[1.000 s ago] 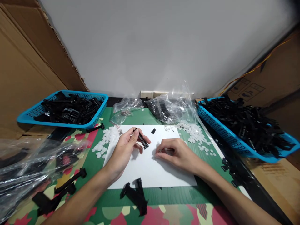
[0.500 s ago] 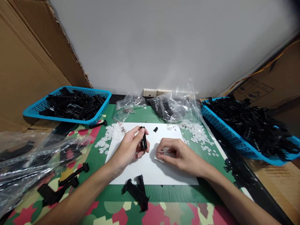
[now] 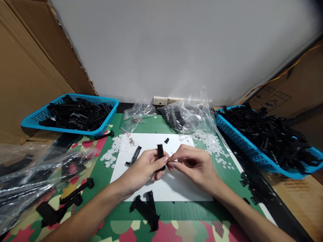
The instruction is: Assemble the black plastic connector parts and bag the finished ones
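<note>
Left hand: my left hand (image 3: pixel 148 164) grasps a slim black plastic part (image 3: pixel 160 150) between thumb and fingers, its end pointing up, over the middle of the white sheet (image 3: pixel 186 191).
Right hand: the thumb and forefinger of my right hand (image 3: pixel 195 163) meet at the part's right side; whether they grip anything tiny, I cannot tell.
White sheet: near its left edge lies a second black part (image 3: pixel 136 155); near its far edge, a small black piece (image 3: pixel 166 140).
Far left corner: a scatter of tiny brownish bits (image 3: pixel 132 142).
Translucent discs: one spread (image 3: pixel 110 156) along the sheet's left edge, another spread (image 3: pixel 210 144) past its far right corner.
Near edge: dark bracket-like pieces (image 3: pixel 146 212) straddle the sheet's left half there.
Desk's far edge: a clear bag (image 3: pixel 188 119) of dark contents.
Blue baskets: black parts fill both the left basket (image 3: pixel 63 131) and the right basket (image 3: pixel 242 145).
</note>
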### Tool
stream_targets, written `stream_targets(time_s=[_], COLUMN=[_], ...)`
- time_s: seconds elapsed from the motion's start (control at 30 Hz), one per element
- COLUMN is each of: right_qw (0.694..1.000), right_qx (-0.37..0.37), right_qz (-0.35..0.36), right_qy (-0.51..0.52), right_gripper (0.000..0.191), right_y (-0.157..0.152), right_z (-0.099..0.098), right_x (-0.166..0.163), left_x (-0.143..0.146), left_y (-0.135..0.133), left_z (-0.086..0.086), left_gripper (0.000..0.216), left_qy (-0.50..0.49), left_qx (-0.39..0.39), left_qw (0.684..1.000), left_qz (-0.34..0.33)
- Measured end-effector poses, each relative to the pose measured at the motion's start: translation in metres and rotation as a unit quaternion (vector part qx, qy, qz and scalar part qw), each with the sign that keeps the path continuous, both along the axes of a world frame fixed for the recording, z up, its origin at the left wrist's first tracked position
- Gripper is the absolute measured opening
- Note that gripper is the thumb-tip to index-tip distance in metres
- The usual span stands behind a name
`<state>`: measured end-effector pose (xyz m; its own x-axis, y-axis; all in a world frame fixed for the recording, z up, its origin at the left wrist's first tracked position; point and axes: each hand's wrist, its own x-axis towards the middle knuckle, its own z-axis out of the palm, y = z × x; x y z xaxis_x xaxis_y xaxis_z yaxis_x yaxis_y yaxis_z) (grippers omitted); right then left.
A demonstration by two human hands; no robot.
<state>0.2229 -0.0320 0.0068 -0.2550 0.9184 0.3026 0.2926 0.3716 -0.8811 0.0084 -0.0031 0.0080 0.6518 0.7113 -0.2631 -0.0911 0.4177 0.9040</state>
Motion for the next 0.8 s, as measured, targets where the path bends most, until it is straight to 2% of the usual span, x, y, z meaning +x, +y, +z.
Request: stream_targets(time_s=[0.13,0.4,0.57,0.8], right_qw=[0.998,0.984,0.984,0.985], right_qx=[0.05,0.166,0.158,0.149], right_qz=[-0.029,-0.056,-0.078,-0.077], right_qy=[0.0,-0.039,-0.03,-0.028], right_gripper=[0.015,0.029,0.026,0.016], right_y=[-0.003,-0.008,-0.012,-0.013], right_z=[-0.002,-0.003,-0.002,-0.002], right_x=[-0.001,-0.003,-0.01,-0.012], left_x=[0.001,0.003,0.005,0.003], left_y=[0.0,-0.004,-0.005,-0.004], left_z=[-0.001,0.001,0.001,-0.005], left_gripper=[0.039,0.034,0.031,0.032], left_qy=[-0.035,-0.083,-0.086,-0.049], left_qx=[0.001,-0.06,-0.061,-0.007], left_qw=[0.999,0.994,0.993,0.996], left_qz=[0.016,0.038,0.059,0.069])
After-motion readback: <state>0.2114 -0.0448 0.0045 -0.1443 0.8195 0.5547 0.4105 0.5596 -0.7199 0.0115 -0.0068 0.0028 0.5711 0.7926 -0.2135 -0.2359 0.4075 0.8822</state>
